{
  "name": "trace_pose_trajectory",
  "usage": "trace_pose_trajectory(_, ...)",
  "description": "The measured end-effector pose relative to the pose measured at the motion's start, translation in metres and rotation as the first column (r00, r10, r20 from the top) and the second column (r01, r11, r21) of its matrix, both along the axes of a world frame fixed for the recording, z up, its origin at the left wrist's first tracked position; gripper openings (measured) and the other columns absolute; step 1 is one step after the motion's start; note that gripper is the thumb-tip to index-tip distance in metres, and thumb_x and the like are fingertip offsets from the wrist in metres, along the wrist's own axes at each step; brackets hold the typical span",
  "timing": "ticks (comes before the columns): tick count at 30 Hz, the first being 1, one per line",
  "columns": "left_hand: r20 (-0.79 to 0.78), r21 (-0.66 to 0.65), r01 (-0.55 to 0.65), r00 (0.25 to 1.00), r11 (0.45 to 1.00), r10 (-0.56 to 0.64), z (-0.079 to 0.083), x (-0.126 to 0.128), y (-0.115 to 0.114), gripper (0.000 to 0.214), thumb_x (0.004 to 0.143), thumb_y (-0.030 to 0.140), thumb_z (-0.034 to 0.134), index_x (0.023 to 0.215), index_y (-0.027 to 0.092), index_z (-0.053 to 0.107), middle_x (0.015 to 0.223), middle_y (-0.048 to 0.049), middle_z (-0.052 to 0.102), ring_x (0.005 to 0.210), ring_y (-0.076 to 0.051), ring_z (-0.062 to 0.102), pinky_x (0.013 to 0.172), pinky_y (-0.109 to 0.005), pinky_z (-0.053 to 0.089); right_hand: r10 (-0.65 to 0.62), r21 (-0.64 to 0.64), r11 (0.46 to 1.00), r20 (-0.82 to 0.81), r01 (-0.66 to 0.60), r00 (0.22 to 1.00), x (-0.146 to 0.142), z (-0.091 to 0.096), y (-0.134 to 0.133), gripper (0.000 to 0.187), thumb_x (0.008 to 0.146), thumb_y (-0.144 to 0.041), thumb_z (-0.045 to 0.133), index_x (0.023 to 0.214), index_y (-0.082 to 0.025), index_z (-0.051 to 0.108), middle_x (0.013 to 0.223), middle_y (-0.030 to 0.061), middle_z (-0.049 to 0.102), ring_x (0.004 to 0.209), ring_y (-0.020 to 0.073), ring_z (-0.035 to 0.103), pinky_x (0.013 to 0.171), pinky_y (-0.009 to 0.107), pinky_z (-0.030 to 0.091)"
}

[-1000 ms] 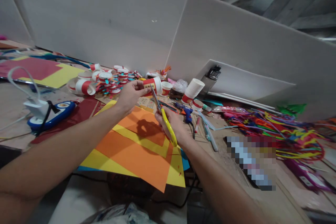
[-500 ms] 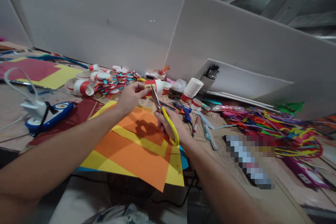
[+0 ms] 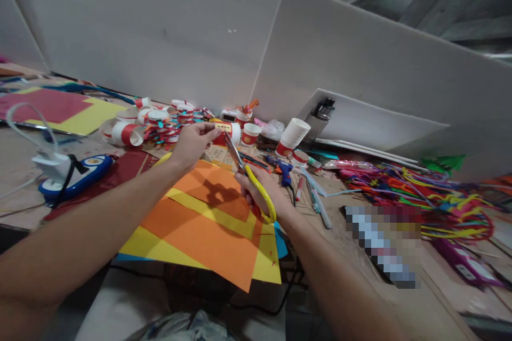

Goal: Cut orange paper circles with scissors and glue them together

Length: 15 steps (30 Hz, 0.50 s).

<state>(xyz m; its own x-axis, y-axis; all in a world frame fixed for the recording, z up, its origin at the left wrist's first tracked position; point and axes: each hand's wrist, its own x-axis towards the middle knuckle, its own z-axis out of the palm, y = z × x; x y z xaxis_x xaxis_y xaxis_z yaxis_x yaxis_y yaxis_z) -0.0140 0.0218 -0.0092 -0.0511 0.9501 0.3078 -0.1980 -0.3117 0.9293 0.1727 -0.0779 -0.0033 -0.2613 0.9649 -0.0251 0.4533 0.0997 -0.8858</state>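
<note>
My left hand (image 3: 192, 144) pinches a paper cup (image 3: 233, 131) between thumb and fingertips, and my right hand (image 3: 274, 187) is wrapped through the handles of the yellow scissors (image 3: 256, 181). Taking the cup as the middle of my clock, it lies tipped on its side, its white end towards 3 and my left hand at 9; the blades come in from 5, their tips over the red-and-yellow side. From where I sit I can't tell whether they bite the wall or merely pass in front of it. For clean snipping, I'd judge, the pinch should be firm enough to stop the cup rolling but light enough not to buckle the paper, fingertips clear of the blade line, with short closes and the cup turned to meet the blades rather than the right wrist twisted. Coloured sheets (image 3: 204, 240) spread at 6, a standing cup (image 3: 248, 137) and a cup stack (image 3: 292, 139) sit at 3, the glue gun (image 3: 285, 171) lies at 4, and cut cup pieces (image 3: 160, 123) crowd the desk (image 3: 22, 150) at 9.
</note>
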Motion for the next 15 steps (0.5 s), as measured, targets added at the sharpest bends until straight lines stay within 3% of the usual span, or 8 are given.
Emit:
trace_pose_trajectory(8,-0.212,0.13,-0.063,0.973,0.99,0.089,-0.001,0.007,-0.012,0.019,0.075,0.031,0.073,0.071,0.017,0.062,0.064,0.0013,0.059,0.057,-0.01,0.052,0.054,-0.022,0.039,-0.049,-0.008,0.999,-0.026,0.049,0.998,-0.001,-0.004,0.002,0.019,0.093,-0.038,0.051,0.084,-0.021,0.048,0.06,-0.0056,0.053,0.038,0.0067,0.047,0.035,0.017,0.037)
trace_pose_trajectory(15,-0.281,0.16,-0.018,0.958,0.987,0.063,-0.004,0.012,-0.018,0.019,0.077,0.031,0.072,0.069,0.017,0.061,0.062,0.0021,0.058,0.056,-0.011,0.052,0.054,-0.023,0.041,-0.072,0.059,0.996,-0.004,0.072,0.997,-0.001,-0.005,0.003,0.02,0.091,-0.04,0.054,0.086,-0.021,0.05,0.064,-0.0047,0.055,0.045,0.0073,0.05,0.04,0.017,0.039)
